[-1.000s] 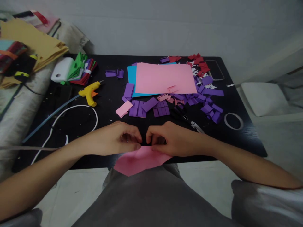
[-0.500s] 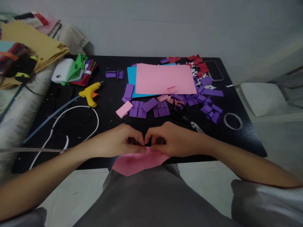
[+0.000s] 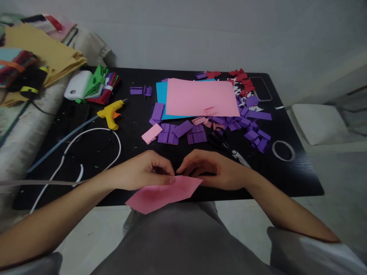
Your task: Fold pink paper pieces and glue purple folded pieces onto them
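Observation:
A folded piece of pink paper (image 3: 164, 195) is held at the front edge of the table, its lower part hanging over my lap. My left hand (image 3: 147, 172) pinches its upper edge, the thumb lying on top and the fingers behind. Just to the right is my right hand (image 3: 213, 170), with thumb and curved fingers apart. Those fingertips come close to the paper's top edge; whether they touch it I cannot tell. Beyond the hands lie scissors (image 3: 239, 157), folded purple paper pieces (image 3: 168, 133) and a small pink paper piece (image 3: 151, 133).
Pink sheets (image 3: 200, 95) cover a blue sheet (image 3: 160, 95) at the back. Purple, red and white scraps spread right of them, near a tape roll (image 3: 283, 150). A yellow glue gun (image 3: 110, 114) and a white cable (image 3: 119, 143) lie left on the black table (image 3: 137, 110).
My right hand has let go of the pink paper and moved slightly right, its fingers opening. The paper has shifted left, still in my left hand. The view has moved slightly.

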The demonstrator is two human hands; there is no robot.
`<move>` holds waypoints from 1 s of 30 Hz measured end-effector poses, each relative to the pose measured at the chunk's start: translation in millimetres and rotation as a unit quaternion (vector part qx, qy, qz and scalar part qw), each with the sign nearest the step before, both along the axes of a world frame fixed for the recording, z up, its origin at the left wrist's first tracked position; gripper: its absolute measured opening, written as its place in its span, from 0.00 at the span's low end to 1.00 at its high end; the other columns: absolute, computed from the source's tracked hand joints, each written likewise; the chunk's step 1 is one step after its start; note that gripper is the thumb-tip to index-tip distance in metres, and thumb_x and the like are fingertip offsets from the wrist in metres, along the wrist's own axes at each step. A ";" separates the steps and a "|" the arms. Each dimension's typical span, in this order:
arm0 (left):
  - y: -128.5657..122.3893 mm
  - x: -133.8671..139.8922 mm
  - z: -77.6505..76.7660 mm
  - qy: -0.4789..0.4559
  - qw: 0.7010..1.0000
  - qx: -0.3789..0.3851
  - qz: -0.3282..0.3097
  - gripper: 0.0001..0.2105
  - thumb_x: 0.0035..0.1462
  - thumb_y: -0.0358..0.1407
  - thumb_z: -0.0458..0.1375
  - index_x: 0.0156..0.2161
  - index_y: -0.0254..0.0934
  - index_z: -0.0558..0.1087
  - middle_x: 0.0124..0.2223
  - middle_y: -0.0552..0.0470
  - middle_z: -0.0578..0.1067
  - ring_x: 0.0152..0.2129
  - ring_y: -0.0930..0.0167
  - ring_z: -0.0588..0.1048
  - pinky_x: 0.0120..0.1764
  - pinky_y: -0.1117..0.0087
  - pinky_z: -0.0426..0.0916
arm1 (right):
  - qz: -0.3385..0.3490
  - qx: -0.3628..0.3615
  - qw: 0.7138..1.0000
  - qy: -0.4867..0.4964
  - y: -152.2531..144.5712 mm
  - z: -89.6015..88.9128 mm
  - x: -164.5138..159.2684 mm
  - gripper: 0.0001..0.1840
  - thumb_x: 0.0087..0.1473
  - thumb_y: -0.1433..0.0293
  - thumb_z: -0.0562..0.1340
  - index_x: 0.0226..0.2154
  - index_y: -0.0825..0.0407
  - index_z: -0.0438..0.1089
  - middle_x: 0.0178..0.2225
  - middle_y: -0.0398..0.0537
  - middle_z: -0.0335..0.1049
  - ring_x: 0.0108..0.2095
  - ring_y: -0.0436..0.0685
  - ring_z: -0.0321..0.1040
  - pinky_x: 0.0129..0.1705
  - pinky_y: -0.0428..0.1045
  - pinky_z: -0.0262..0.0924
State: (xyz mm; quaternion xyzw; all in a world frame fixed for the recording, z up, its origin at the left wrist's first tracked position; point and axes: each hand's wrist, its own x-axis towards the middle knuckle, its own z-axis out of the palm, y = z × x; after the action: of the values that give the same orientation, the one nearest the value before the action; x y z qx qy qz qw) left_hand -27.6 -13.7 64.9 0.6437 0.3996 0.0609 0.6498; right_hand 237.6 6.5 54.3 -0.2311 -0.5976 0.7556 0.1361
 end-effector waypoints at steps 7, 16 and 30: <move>1.2 1.7 -3.8 -0.011 1.000 0.008 -0.008 0.11 0.62 0.41 0.63 0.38 0.34 0.82 0.32 0.52 0.81 0.28 0.73 0.75 0.30 0.77 0.66 | 0.050 0.194 0.977 -0.078 -4.9 7.7 -7.9 0.13 0.51 0.69 0.75 0.40 0.51 0.77 0.38 0.42 0.80 0.38 0.51 0.75 0.41 0.46 0.66; -0.9 -0.5 -7.2 -0.024 1.000 -0.010 -0.005 0.07 0.59 0.32 0.60 0.36 0.35 0.82 0.31 0.54 0.80 0.26 0.75 0.73 0.29 0.79 0.65 | -0.029 0.191 0.968 -0.162 -7.6 3.7 -12.7 0.18 0.49 0.66 0.76 0.40 0.50 0.71 0.27 0.34 0.68 0.26 0.47 0.63 0.27 0.43 0.57; 10.6 -4.9 -33.1 -0.081 0.983 -0.122 0.108 0.04 0.50 0.34 0.65 0.30 0.36 0.82 0.25 0.52 0.78 0.21 0.74 0.72 0.24 0.77 0.65 | -0.188 -0.143 0.970 -0.058 -20.8 -27.7 -26.0 0.22 0.40 0.70 0.78 0.38 0.52 0.73 0.34 0.41 0.76 0.34 0.52 0.74 0.39 0.49 0.73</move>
State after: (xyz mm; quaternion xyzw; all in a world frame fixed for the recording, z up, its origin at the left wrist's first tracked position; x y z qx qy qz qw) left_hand -32.5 -3.1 31.9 0.5057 0.4175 0.1333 0.7431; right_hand 211.5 -14.3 26.5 -0.3996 -0.4364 0.7793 0.2064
